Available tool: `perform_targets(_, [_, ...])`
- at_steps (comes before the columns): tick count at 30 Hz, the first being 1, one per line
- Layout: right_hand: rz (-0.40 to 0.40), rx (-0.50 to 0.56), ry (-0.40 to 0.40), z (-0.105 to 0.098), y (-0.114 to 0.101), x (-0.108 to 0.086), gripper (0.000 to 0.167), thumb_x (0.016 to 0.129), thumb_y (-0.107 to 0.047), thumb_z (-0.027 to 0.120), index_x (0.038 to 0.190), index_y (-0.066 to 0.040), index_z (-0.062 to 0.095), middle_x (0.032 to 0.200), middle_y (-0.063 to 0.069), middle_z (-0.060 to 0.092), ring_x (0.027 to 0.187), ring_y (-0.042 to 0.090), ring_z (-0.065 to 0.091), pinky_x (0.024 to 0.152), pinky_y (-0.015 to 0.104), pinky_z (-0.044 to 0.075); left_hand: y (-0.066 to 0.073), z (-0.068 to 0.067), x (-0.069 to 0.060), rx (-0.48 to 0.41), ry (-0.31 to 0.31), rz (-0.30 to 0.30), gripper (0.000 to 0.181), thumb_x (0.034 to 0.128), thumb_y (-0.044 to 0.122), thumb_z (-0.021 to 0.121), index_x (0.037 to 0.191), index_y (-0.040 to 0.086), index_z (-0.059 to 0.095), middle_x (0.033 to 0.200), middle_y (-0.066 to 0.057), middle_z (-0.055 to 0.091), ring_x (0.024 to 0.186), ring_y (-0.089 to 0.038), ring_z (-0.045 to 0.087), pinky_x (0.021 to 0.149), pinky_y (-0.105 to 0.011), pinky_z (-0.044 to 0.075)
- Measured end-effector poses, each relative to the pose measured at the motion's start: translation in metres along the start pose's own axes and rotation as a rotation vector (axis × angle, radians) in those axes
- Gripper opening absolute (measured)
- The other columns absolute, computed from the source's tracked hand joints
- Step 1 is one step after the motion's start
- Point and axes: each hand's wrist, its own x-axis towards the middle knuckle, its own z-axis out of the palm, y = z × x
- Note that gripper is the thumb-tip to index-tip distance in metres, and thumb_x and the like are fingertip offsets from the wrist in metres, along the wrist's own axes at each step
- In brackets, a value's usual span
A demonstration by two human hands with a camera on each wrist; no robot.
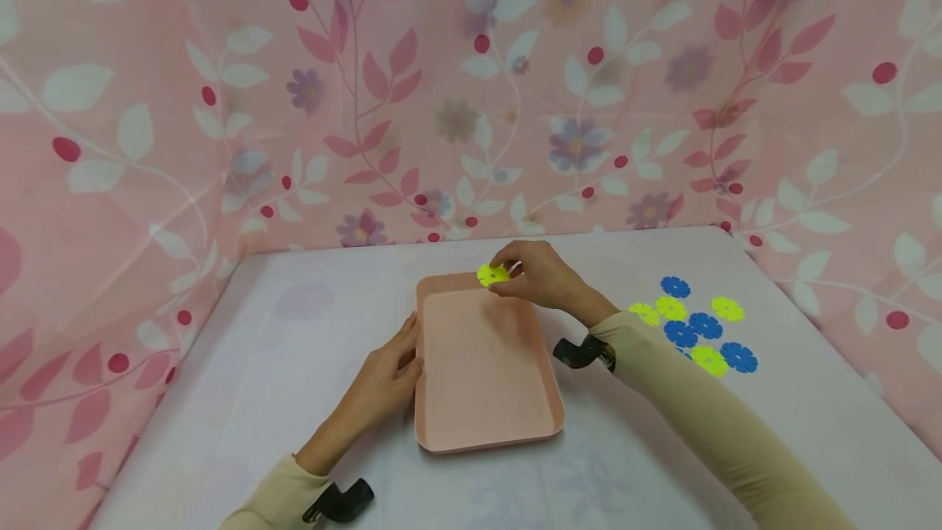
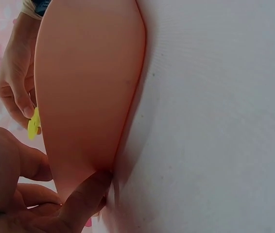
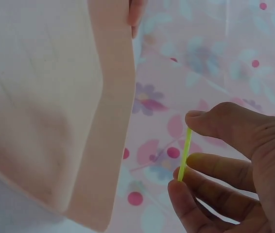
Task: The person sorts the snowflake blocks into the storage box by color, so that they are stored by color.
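A thin yellow notched disc (image 1: 492, 275) is pinched between the thumb and fingers of my right hand (image 1: 540, 272), held above the far rim of a pink tray (image 1: 486, 375). The right wrist view shows this disc (image 3: 184, 154) edge-on, apart from the tray wall (image 3: 115, 97). My left hand (image 1: 383, 379) rests against the tray's left side, its fingers lying along the outer wall. From the left wrist, that hand's fingertips (image 2: 86, 196) touch the wall low down, near the table. Inside the tray, only bare pink floor shows.
On the right of the white table (image 1: 331, 334) lie several loose notched discs, among them a yellow disc (image 1: 728, 309) and a blue disc (image 1: 739, 357), some overlapping. A floral pink curtain (image 1: 471, 105) stands behind the table and along both sides.
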Motion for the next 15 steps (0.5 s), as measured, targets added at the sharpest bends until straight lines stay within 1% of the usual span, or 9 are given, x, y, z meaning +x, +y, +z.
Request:
perform_targets(4, [0.026, 0.002, -0.014, 0.006, -0.001, 0.002, 0.031, 0.083, -0.007, 0.087, 0.109, 0.005, 0.075, 0.104, 0.013, 0.071, 0.090, 0.030, 0.068, 0.086, 0.044, 0.061, 0.000, 0.000, -0.001, 0.001, 0.004, -0.002, 0.061, 0.1009, -0.001, 0.059, 0.157, -0.005, 0.034, 0.166, -0.019, 0.026, 0.149, -0.027, 0.029, 0.113, -0.043, 0.037])
perform_targets(8, [-0.004, -0.010, -0.017, 0.012, 0.000, 0.005, 0.030, 0.084, -0.007, 0.086, 0.109, 0.006, 0.075, 0.103, 0.014, 0.071, 0.089, 0.029, 0.069, 0.084, 0.043, 0.061, 0.001, 0.001, -0.001, -0.011, 0.001, 0.002, 0.061, 0.1008, -0.002, 0.058, 0.157, -0.005, 0.034, 0.166, -0.019, 0.025, 0.149, -0.028, 0.029, 0.111, -0.044, 0.040])
perform_targets(11, [-0.018, -0.021, -0.019, 0.015, 0.000, 0.007, 0.031, 0.084, -0.008, 0.086, 0.109, 0.006, 0.075, 0.104, 0.014, 0.071, 0.090, 0.030, 0.068, 0.085, 0.039, 0.060, 0.002, 0.001, 0.000, -0.016, 0.000, 0.000, 0.061, 0.1010, -0.002, 0.058, 0.157, -0.005, 0.034, 0.166, -0.019, 0.026, 0.149, -0.027, 0.029, 0.111, -0.043, 0.040])
perform_targets(15, [0.010, -0.021, -0.027, 0.021, 0.000, 0.009, 0.031, 0.085, -0.009, 0.087, 0.110, 0.004, 0.076, 0.105, 0.013, 0.072, 0.092, 0.029, 0.068, 0.086, 0.039, 0.060, 0.002, 0.002, 0.001, -0.015, 0.006, 0.004, 0.061, 0.1005, -0.002, 0.058, 0.157, -0.003, 0.035, 0.166, -0.020, 0.027, 0.149, -0.028, 0.031, 0.110, -0.042, 0.041])
